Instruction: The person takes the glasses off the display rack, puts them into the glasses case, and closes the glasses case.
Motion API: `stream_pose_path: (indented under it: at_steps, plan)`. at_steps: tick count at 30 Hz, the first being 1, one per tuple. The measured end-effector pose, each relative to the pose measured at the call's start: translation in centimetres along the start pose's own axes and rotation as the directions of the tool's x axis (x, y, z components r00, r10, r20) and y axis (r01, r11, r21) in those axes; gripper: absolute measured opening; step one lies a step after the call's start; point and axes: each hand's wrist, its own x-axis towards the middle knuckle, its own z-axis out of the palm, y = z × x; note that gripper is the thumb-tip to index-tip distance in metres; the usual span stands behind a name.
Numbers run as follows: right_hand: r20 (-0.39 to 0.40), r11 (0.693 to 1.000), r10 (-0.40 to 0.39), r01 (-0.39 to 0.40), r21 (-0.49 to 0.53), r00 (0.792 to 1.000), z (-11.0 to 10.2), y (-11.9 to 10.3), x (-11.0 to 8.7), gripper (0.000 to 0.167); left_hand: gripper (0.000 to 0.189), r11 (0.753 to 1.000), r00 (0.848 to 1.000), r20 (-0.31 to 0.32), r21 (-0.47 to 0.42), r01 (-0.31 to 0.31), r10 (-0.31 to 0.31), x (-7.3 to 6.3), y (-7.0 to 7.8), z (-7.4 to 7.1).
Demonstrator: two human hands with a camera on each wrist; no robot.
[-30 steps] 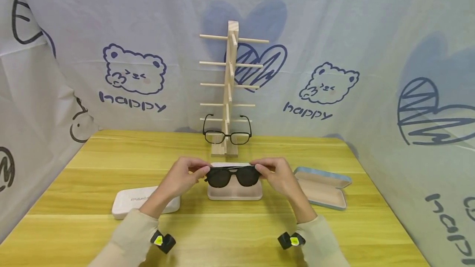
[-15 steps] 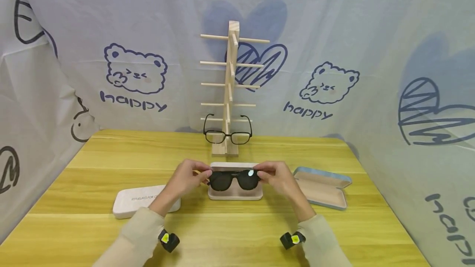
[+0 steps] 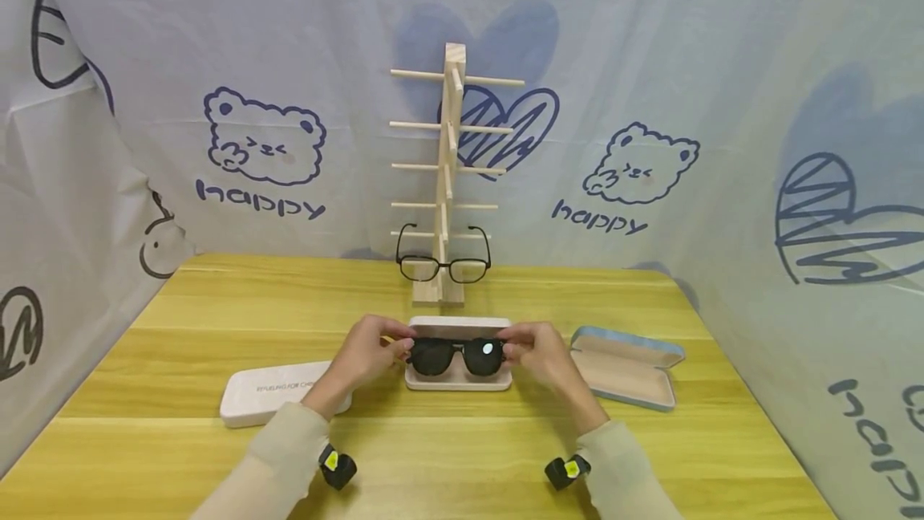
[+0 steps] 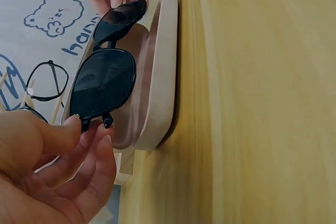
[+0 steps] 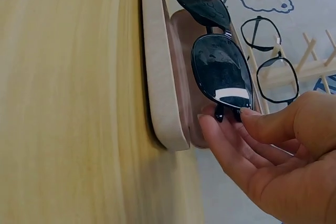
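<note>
A pair of black sunglasses (image 3: 456, 357) is held level over an open glasses case (image 3: 458, 384) with a pale shell and pinkish lining. My left hand (image 3: 370, 354) pinches the left end of the frame between thumb and fingers. At the other end, my right hand (image 3: 537, 351) pinches the right hinge side. Both wrist views show the dark lenses (image 4: 104, 82) tilted over the case's opening, with the temple ends tucked by the fingertips. In the right wrist view, a bright reflection crosses the nearer lens (image 5: 223, 72).
Behind the case stands a wooden display rack (image 3: 449, 143) with black-framed eyeglasses (image 3: 468, 270) on its lowest pegs. A closed white glasses case (image 3: 274, 392) lies at left, partly behind the left forearm. An open blue glasses case (image 3: 628, 367) sits at right. Printed curtains surround the table.
Both hands have lowered the sunglasses toward me and down into the open case's outline. More of the case's raised lid shows behind them. The grip at both ends stays.
</note>
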Motion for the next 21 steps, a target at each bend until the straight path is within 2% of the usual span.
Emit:
stream_pose_path:
  at_steps: [11,16,21]
  plan:
    - [-0.037,0.997,0.032,-0.034,-0.067,0.999,0.5,0.5,0.0,0.021,0.015,0.998,0.998,-0.039,-0.021,0.058,-0.059,0.2,-0.5,1.0]
    - [-0.054,0.989,0.029,-0.037,-0.14,0.998,0.6,0.5,-0.1,0.02,0.015,0.999,0.998,-0.042,-0.014,0.041,-0.041,0.2,-0.8,1.2]
    - [-0.062,0.985,0.008,-0.019,-0.171,0.998,0.9,0.4,-0.2,0.017,0.014,1.0,0.998,-0.054,-0.006,0.024,-0.024,0.2,-1.2,1.4]
